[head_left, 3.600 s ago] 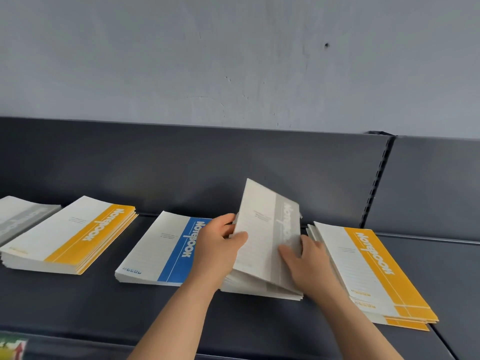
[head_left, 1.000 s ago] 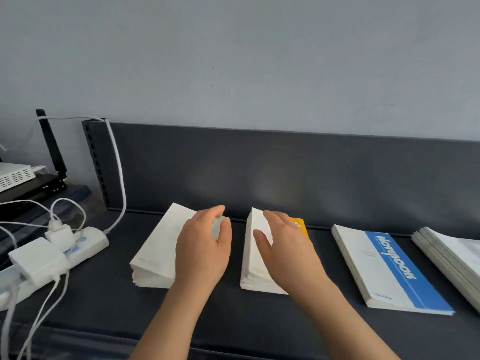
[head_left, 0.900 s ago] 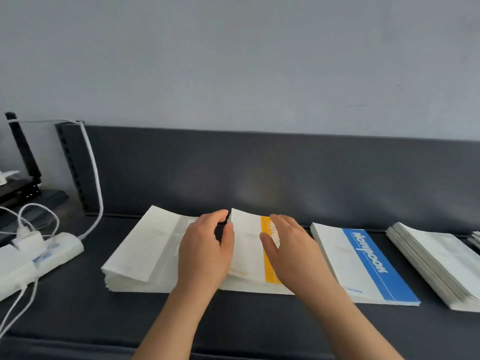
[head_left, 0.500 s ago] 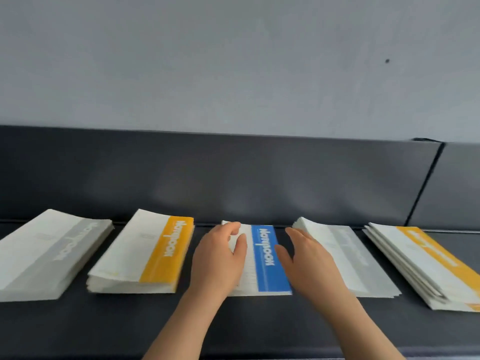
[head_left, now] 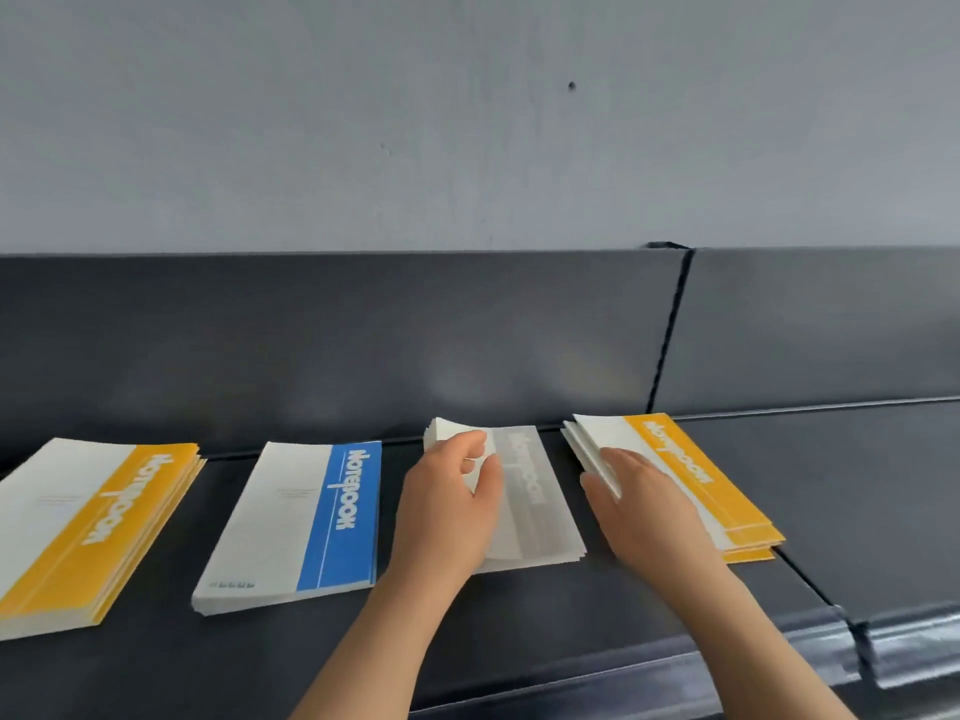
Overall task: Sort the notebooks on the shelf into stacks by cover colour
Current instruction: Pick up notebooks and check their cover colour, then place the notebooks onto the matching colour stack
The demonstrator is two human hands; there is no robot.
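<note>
Notebooks lie in four flat stacks along the dark shelf point(head_left: 857, 485), each with its coloured band on the right. Farthest left, the left yellow stack point(head_left: 93, 532) is cut off by the picture's edge, so its left part is out of sight. A narrow strip of shelf parts it from the blue stack point(head_left: 296, 522), which shows whole, though its small print is too blurred to read. Next comes the left hand point(head_left: 447, 517), which covers the left half of the grey stack point(head_left: 535, 506). Its fingers curl over the stack's far left corner and the thumb lies on the cover, pinching the top sheets there; how many notebooks it holds cannot be told. The grey lettering is faint and smeared. A bare gap of shelf lies between this stack and the right hand point(head_left: 644, 511). That hand's fingers lie straight and together, flat on the white left part of the right yellow stack point(head_left: 691, 475), and its palm hides the stack's near left corner. This stack is fanned, with lower notebooks sticking out at the near right. Beyond it bare shelf runs on to the picture's edge, crossed by a seam. The dark back panel point(head_left: 363, 345) stands close behind the stacks' far edges, below a pale wall point(head_left: 467, 122), and the front lip point(head_left: 909, 646) shows at lower right
</note>
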